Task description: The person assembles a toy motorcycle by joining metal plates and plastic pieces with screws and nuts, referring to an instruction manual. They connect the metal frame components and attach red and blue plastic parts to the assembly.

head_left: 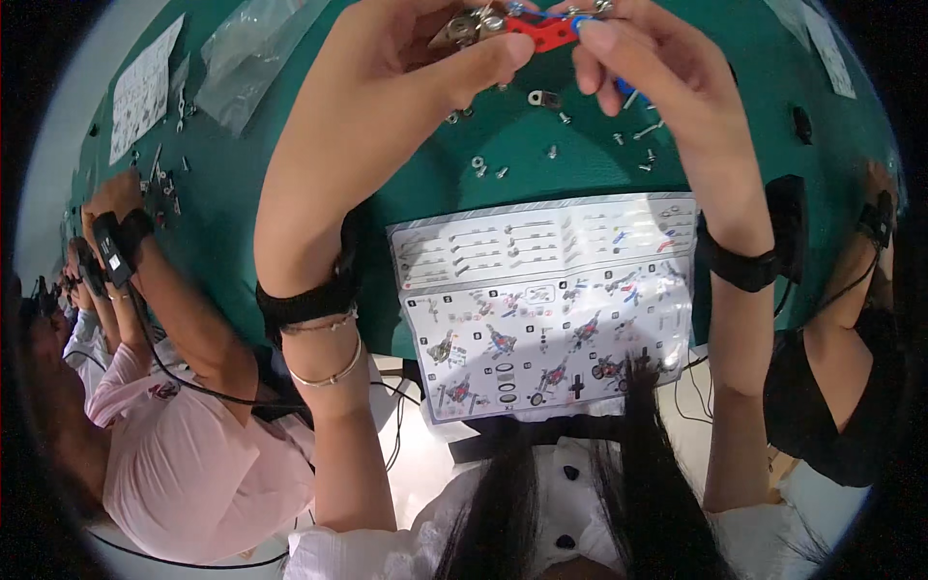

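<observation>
At the top of the head view both hands meet around a small model assembly. A red perforated construction piece (544, 36) is pinched under the thumb of my left hand (454, 68), with silver metal parts (471, 26) beside it. My right hand (643, 63) is closed at the piece's other end, its thumb on a small blue part (581, 24). The picture's upper edge cuts off some fingers. Another blue part (626, 89) shows below the right hand; whether it is held I cannot tell. A small metal bracket (544, 99) lies on the table under the hands.
Loose screws (553, 152) and nuts (478, 163) lie scattered on the green table (406, 184). A printed instruction sheet (551, 261) hangs over the near edge. Clear plastic bags (246, 63) lie at upper left. Other people's arms (184, 290) are at left and right, with black cables (193, 382).
</observation>
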Action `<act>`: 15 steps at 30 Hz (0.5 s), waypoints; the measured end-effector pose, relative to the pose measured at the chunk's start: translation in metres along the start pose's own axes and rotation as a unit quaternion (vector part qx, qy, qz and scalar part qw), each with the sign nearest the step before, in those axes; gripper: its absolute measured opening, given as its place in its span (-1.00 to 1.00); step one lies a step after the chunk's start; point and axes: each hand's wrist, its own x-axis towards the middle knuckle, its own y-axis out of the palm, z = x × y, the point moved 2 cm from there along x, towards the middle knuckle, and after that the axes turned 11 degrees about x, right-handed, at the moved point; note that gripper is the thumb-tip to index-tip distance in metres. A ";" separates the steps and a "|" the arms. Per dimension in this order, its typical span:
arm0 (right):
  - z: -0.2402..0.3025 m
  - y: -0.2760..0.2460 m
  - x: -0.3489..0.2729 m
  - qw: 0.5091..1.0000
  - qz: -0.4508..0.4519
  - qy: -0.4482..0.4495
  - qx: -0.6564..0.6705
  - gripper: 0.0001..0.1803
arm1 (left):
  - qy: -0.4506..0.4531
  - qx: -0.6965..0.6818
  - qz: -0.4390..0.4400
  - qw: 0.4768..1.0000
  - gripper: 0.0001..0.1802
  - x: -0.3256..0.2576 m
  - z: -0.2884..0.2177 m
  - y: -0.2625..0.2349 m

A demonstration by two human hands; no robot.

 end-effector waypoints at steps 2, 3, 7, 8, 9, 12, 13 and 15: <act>-0.002 -0.003 -0.001 0.999 0.012 -0.030 -0.029 -0.78 | 0.020 -0.208 0.060 0.976 -0.73 -0.004 -0.009 0.005; -0.008 -0.009 0.004 0.997 -0.007 -0.038 -0.063 -0.78 | 0.015 -0.206 0.059 0.977 -0.73 -0.003 -0.010 0.004; 0.010 0.004 -0.004 0.995 -0.001 -0.038 -0.089 -0.75 | 0.053 -0.168 0.038 0.984 -0.72 -0.006 -0.011 -0.003; 0.014 0.007 -0.006 0.996 0.001 -0.037 -0.087 -0.75 | 0.062 -0.176 0.044 0.981 -0.71 -0.008 -0.011 -0.004; 0.018 0.009 -0.008 0.996 -0.005 -0.036 -0.079 -0.75 | 0.061 -0.174 0.042 0.982 -0.71 -0.011 -0.014 -0.006; -0.010 -0.001 -0.002 0.990 -0.020 -0.076 -0.116 -0.75 | 0.047 -0.172 0.061 0.982 -0.71 -0.003 0.001 0.006; -0.008 0.000 -0.003 0.989 -0.019 -0.085 -0.123 -0.75 | 0.058 -0.182 0.072 0.979 -0.71 -0.003 0.002 0.005; -0.005 0.002 -0.005 0.987 -0.017 -0.092 -0.128 -0.75 | 0.067 -0.192 0.082 0.976 -0.71 -0.007 0.002 0.006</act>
